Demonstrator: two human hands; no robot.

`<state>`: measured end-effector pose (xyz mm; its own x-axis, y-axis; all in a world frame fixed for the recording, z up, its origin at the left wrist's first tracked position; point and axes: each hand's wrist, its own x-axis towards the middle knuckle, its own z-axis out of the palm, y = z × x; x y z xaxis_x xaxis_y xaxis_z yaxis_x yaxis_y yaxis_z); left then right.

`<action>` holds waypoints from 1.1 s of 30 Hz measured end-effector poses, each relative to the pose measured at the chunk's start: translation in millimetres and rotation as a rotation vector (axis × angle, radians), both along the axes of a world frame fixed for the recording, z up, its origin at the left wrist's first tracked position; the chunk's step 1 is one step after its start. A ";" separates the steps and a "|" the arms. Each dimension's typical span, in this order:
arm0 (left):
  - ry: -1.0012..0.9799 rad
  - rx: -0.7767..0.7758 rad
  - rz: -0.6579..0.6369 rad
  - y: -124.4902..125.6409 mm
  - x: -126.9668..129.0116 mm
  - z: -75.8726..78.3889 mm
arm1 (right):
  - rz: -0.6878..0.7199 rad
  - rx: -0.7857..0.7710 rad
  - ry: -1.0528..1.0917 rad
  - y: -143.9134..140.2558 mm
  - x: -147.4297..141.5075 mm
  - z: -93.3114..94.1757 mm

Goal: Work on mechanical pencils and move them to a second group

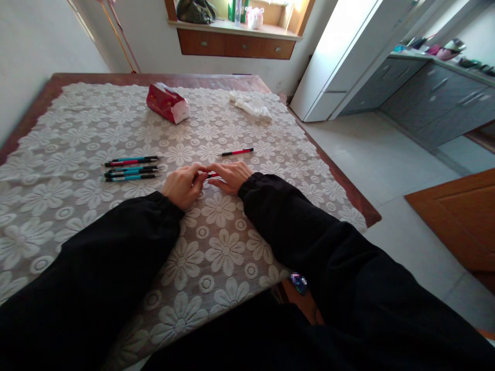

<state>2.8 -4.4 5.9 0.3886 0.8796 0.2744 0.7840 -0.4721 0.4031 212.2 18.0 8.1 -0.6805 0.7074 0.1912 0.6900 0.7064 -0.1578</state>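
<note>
Two hands meet at the middle of the tabletop (58, 81), over the white lace cloth (216, 247) with its flower pattern. The left hand (182, 185) is curled with its fingertips pinched on one end of a small red pen (212, 175), and the right hand (231, 175) lies flat beside it with thumb and forefinger closed on the other end; most of the pen is hidden between them. Judging by this grip, the step in hand looks like pulling apart or pushing together the two parts of that pen, which calls for a firm hold on both ends and a straight pull or push along its length. To the left lies a row of pens (131, 168), red and blue with black tips, side by side and near the left hand. A single red pen (237, 152) lies just beyond the right hand, apart from it. Farther off sit a red tissue pack (167, 103) and a crumpled white tissue (251, 107). No writing or brand can be read on the pens or the pack; all of it is too small
</note>
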 end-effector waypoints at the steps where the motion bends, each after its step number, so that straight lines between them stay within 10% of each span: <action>1: -0.009 -0.009 0.006 -0.3 0.1 0.1 | -0.002 0.004 -0.011 0.1 -0.1 0.2; 33: 0.038 0.085 -0.043 0.7 0.7 -0.3 | 0.186 0.109 0.133 16.4 6.3 -15.2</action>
<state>3.5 -3.7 5.5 0.4372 0.8360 0.3316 0.7761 -0.5370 0.3305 218.5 34.4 -7.0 -0.7605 0.5428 0.3565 0.5249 0.8370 -0.1545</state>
